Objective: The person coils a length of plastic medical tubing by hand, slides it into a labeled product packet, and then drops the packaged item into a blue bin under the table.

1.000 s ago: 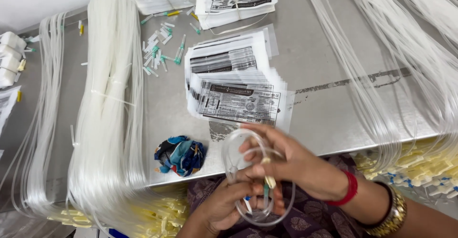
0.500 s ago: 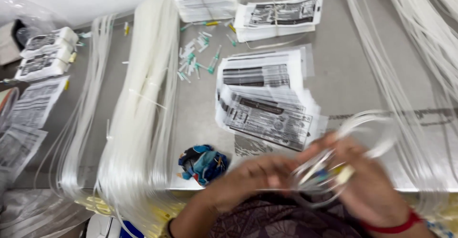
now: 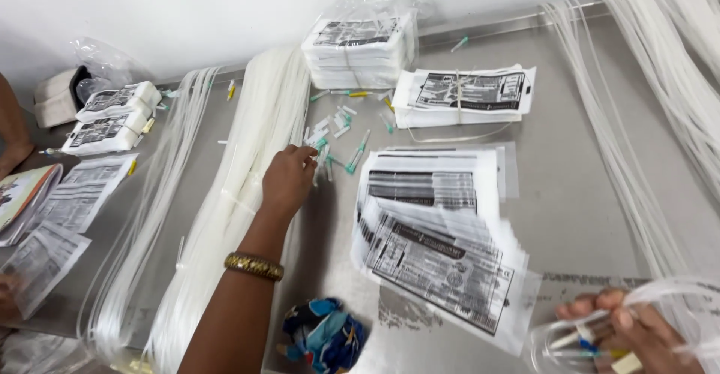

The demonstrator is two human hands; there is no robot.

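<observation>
- The left hand (image 3: 287, 179), mid-frame, reaches over the grey metal tabletop (image 3: 577, 187), its fingers curled loosely at the scattered small green-and-white plastic caps (image 3: 341, 145).
- The right hand (image 3: 637, 333), at the lower right corner, is clamped on a coiled clear plastic tube (image 3: 660, 306).
- A fanned stack of flat printed clear pouches (image 3: 435, 231) lies between the two hands.
- A long bundle of white tubing (image 3: 247, 194) lies just left of the left hand.

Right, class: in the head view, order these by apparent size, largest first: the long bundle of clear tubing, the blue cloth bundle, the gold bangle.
1. Tubing bundle
2. Blue cloth bundle, though it lies nearer the camera
3. Gold bangle
</observation>
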